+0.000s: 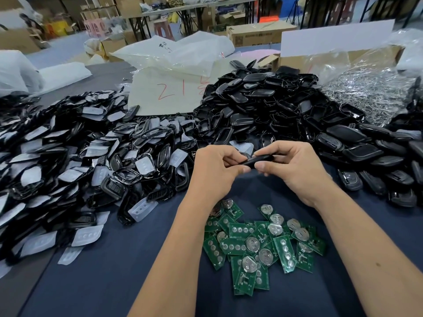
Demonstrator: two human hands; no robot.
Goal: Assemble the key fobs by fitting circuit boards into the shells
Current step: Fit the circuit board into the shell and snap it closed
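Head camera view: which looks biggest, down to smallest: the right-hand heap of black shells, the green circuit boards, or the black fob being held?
1. Heap of black plastic shells
2. Pile of green circuit boards
3. Black key fob in both hands

Black fob shell (256, 161) in two-hand grip, left hand (214, 172), right hand (295, 168), above green circuit boards (263, 243).

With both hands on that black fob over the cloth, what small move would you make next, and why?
Probably press the fob shut between thumbs and fingers. Both the left hand and the right hand pinch it at mid-air, so it seems mid-closing; whether a board is already inside is hidden. If it is closed, set it aside and take a board from the green pile below the wrists.
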